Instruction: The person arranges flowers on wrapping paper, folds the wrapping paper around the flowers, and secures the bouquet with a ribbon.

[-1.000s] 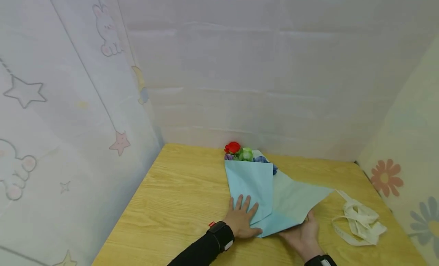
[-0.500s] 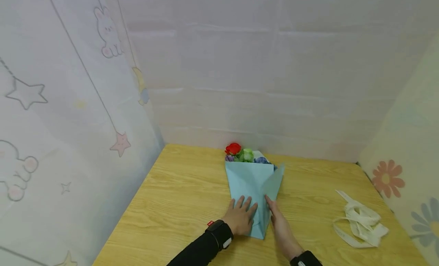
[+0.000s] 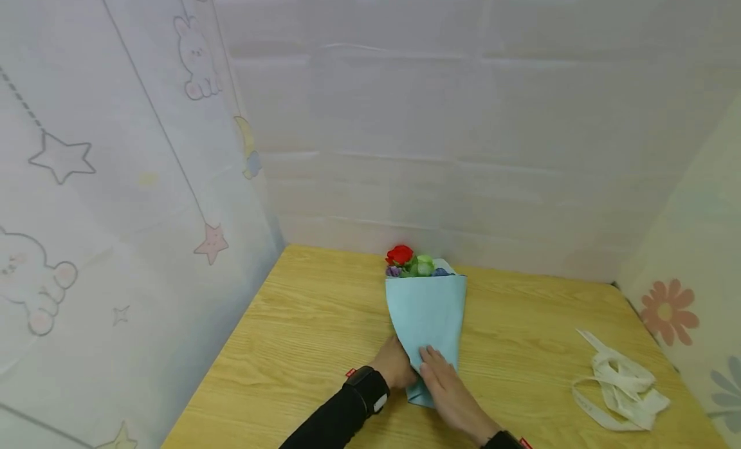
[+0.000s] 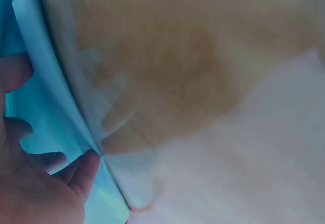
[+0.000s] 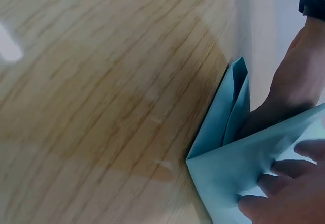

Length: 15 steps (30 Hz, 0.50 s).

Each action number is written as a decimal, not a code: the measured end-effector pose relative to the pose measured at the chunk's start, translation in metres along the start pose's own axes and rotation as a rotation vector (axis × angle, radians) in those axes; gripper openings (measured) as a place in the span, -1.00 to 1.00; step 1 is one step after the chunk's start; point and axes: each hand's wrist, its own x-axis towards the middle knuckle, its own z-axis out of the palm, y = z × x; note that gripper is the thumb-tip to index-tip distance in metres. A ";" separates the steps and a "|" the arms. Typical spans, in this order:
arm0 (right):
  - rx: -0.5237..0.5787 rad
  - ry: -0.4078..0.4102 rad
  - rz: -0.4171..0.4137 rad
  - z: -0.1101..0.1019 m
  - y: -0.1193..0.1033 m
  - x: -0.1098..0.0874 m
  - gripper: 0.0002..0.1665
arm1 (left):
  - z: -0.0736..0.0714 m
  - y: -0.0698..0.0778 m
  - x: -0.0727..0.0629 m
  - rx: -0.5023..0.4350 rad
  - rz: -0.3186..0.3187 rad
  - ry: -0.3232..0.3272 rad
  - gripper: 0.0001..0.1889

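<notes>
A bouquet in light blue wrapping paper (image 3: 431,307) lies on the table, its red rose (image 3: 399,255) and pale green flower (image 3: 425,265) showing at the far end. Purple and blue blooms peek out beside them. My right hand (image 3: 451,394) presses on the folded-over flap with straight fingers. From the left, my left hand (image 3: 395,364) reaches in under that flap, which hides its fingers in the head view. In the left wrist view, its fingertips (image 4: 90,165) touch the blue paper (image 4: 56,82) near the edge; I cannot tell if they grip it.
A loose heap of white ribbon (image 3: 625,384) lies on the right side of the wooden table (image 3: 324,307). Fabric walls (image 3: 370,146) printed with stars, rabbits and flowers stand at the back and both sides.
The right-hand side of the paper, spread out to the right before, is folded leftward over the bouquet. My right hand has moved left with it, and my left hand's fingers are now beneath the flap.
</notes>
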 end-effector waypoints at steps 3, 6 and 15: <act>0.018 0.126 0.000 -0.004 0.004 -0.001 -0.34 | -0.002 0.000 0.012 0.105 0.015 -0.019 -0.35; 0.036 0.225 0.068 -0.007 0.008 0.001 -0.32 | -0.004 -0.001 0.024 0.147 -0.001 -0.047 -0.25; 0.217 0.203 0.356 0.002 0.015 0.009 -0.02 | 0.002 0.002 0.034 0.118 -0.072 -0.108 -0.03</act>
